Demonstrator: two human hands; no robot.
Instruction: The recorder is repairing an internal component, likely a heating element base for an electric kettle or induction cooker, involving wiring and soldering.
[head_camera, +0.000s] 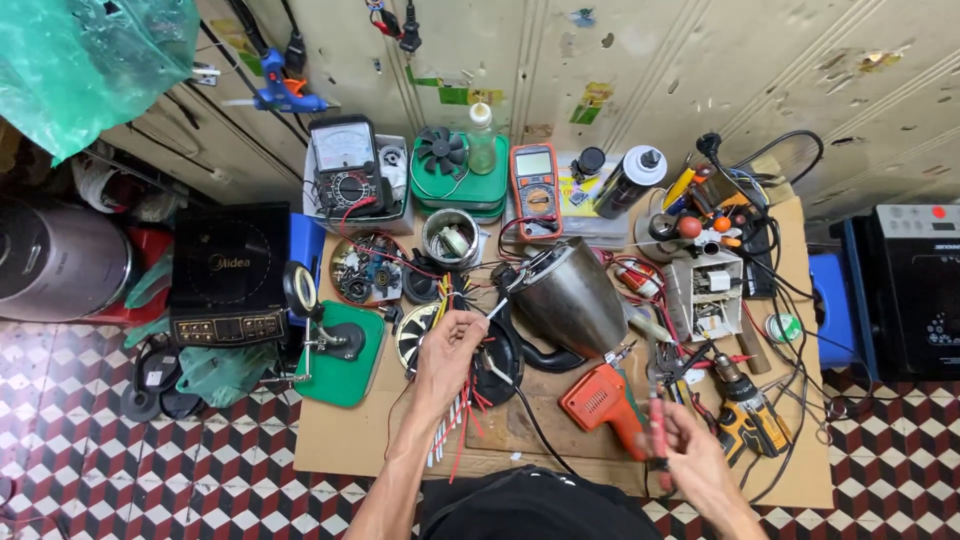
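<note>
A: What has the left hand (447, 345) got?

B: Its fingers are pinched on a bunch of thin wires (455, 425), red and white, that hang from the fist towards six o'clock; the hand sits over the black base plate (498, 362), just at seven o'clock of the steel kettle body (570, 293), which lies tipped on its side at the middle of the bench (340, 440).

A: And the right hand (688, 458)?

B: Down at four o'clock; it is closed around red-handled pliers (657, 425), tips pointing to twelve; beside it at nine o'clock lies the orange soldering gun (600, 400), and at two o'clock a yellow drill (745, 415).

A: How far on is the work?

B: I judge it midway; the kettle is opened and its base is off, the wires pulled free; nothing looks rejoined or closed up, and the orange multimeter (535, 187) at twelve o'clock lies untouched.
</note>
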